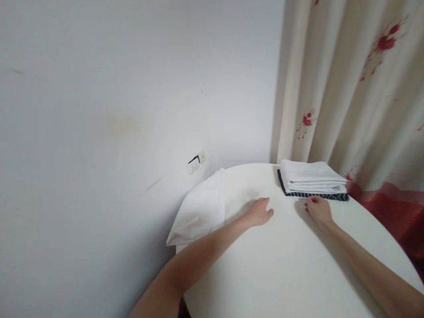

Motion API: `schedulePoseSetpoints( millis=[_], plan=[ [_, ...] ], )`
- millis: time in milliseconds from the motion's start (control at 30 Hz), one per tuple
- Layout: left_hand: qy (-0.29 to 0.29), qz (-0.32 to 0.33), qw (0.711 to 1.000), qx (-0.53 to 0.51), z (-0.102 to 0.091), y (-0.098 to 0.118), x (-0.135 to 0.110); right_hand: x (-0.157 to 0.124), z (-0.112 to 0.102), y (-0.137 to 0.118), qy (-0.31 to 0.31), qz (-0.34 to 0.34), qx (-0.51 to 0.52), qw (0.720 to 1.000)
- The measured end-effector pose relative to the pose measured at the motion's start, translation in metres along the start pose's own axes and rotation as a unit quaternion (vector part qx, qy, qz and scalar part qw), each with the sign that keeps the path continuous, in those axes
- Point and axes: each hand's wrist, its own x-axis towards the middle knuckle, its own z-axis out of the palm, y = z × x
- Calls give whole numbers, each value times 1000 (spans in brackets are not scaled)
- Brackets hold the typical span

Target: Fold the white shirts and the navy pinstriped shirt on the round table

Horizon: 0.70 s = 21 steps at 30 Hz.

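Note:
My left hand is over the middle of the white round table, thumb and forefinger apart, with nothing between them. To its left, a white cloth lies at the table's edge and hangs partly over it. My right hand has its fingers curled in, and nothing shows in them. It is just in front of a stack of folded white cloths at the far right. Under that stack lies a dark patterned cloth, its edge showing close to my right fingertips. Whether they touch it is unclear.
A pale wall rises along the left and back, with a socket low on it near the table. On the right hangs a cream curtain with red flowers, close behind the stack; its red lower part is beside the table edge.

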Motion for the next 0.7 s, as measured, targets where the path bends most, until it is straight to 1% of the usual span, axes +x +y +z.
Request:
schedulePoseSetpoints(
  millis=[33,67,167,233,300,400,533,600,700],
  plan=[
    [12,-10,998,58,-12,-16,-12,-8,8,-8,-14,-12,-37,999],
    [26,-31,995,93,-24,-33,-23,-16,16,-17,-32,-22,-79,996],
    [81,-129,975,159,-57,-83,-50,-44,34,-47,-75,-43,-201,976],
    [109,-192,956,193,-69,-111,-62,-60,42,-63,-89,-48,-244,965],
    [123,-224,942,216,-73,-130,-69,-71,47,-72,-103,-68,-262,957],
    [135,-224,935,241,-69,-143,-71,-73,48,-73,-99,-94,-261,956],
    [148,-213,931,258,-66,-144,-66,-54,37,-66,-49,-80,-256,962],
    [153,-209,929,263,-65,-144,-64,-43,30,-61,-12,-84,-287,954],
    [160,-206,927,270,-64,-145,-62,-27,23,-54,36,-81,-361,928]
  ],
)
